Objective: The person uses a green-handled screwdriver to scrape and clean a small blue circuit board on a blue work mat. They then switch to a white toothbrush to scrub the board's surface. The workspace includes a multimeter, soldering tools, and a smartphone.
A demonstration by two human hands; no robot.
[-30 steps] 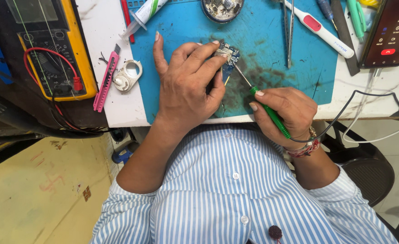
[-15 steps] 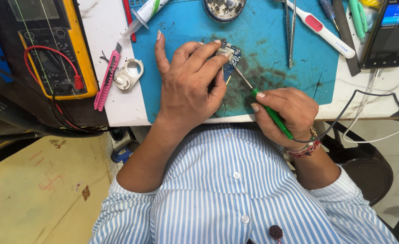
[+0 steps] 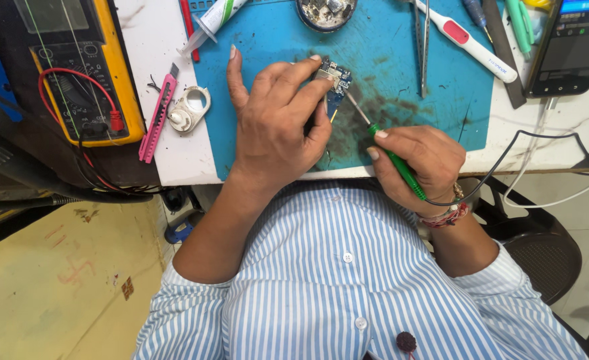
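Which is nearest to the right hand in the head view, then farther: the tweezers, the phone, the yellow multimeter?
From the right hand:
1. Tweezers, on the blue mat above the hand.
2. Phone, at the upper right corner.
3. Yellow multimeter, far left of the bench.

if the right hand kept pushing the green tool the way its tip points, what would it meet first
Most likely the small blue circuit board pinched by the left hand: the right hand aims the green screwdriver up-left, its tip about touching the board, though depth is unclear.
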